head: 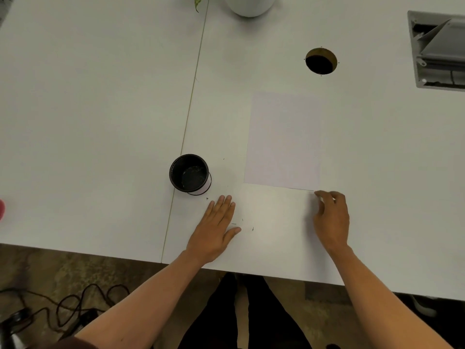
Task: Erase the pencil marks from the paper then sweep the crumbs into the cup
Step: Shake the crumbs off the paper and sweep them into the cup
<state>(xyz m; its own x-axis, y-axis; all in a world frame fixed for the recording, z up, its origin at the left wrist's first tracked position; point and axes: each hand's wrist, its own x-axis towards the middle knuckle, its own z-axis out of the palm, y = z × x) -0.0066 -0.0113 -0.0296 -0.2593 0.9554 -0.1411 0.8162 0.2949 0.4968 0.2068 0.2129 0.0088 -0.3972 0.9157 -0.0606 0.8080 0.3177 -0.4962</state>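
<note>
Left hand (218,225) lying flat, fingers spread, near the table's (100,122) front edge | right hand (331,217) curling loosely at the paper's (283,142) front right corner, pinching nothing visible | crumbs (241,224) sitting between the hands | black cup (189,174) standing upright left of the paper | no readable writing.

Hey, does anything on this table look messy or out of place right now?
Yes. A few dark crumbs lie loose on the white table, between the left hand and the right hand, with more specks near the black cup. They are outside the cup. The paper lies flat and looks clean.
</note>
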